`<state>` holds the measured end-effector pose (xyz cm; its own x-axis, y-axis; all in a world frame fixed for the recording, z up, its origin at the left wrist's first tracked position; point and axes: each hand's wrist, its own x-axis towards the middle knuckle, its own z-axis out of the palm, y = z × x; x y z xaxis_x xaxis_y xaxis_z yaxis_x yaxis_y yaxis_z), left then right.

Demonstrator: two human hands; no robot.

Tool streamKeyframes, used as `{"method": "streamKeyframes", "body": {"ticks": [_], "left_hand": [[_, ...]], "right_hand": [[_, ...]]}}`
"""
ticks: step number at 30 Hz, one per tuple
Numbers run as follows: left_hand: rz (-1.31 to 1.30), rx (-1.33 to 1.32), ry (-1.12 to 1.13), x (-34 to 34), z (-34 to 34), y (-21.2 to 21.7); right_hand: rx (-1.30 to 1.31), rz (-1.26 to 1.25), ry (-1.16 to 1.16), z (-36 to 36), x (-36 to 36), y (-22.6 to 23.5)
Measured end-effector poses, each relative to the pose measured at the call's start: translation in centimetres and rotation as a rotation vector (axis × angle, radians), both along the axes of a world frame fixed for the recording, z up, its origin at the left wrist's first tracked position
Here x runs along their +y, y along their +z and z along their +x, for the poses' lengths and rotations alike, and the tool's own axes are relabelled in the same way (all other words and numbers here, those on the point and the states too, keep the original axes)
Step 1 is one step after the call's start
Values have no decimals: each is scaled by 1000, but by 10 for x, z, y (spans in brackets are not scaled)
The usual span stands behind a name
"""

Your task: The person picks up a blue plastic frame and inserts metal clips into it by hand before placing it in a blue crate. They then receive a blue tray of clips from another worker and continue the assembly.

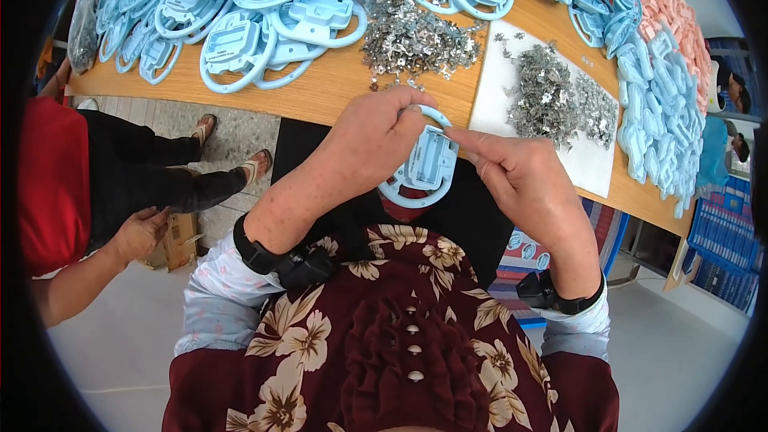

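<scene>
My left hand (372,138) is closed on the upper left rim of a light blue plastic steering wheel shell (426,157), held in front of the table edge. The shell has an oval ring and a recessed rectangular middle. From the other side, my right hand (524,176) reaches in with its index finger at the shell's upper right rim. Its thumb and index finger are close together, and anything between them is too small to make out. Beyond my hands lies a heap of small metal clips (416,38) on the wooden table (320,80).
More blue shells (236,52) are piled along the table's far left. A white sheet (490,108) bears more metal pieces (544,96). At right are stacks of blue plastic parts (660,116) and pink parts (670,12). A person in red (52,184) is close on the left.
</scene>
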<state>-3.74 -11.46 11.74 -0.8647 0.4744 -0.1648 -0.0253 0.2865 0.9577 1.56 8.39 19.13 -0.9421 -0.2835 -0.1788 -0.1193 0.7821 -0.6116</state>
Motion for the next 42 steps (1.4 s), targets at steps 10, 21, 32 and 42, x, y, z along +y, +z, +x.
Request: {"method": "streamKeyframes", "body": {"ticks": [10, 21, 32, 42], "left_hand": [[20, 11, -1, 0, 2, -1], [227, -97, 8, -6, -2, -2], [494, -263, -105, 12, 18, 24], [492, -280, -156, 28, 17, 24]], "right_hand": [[43, 67, 21, -2, -7, 4], [198, 1, -55, -1, 10, -2], [-436, -1180, -552, 23, 7, -13], [79, -947, -305, 35, 7, -1]]}}
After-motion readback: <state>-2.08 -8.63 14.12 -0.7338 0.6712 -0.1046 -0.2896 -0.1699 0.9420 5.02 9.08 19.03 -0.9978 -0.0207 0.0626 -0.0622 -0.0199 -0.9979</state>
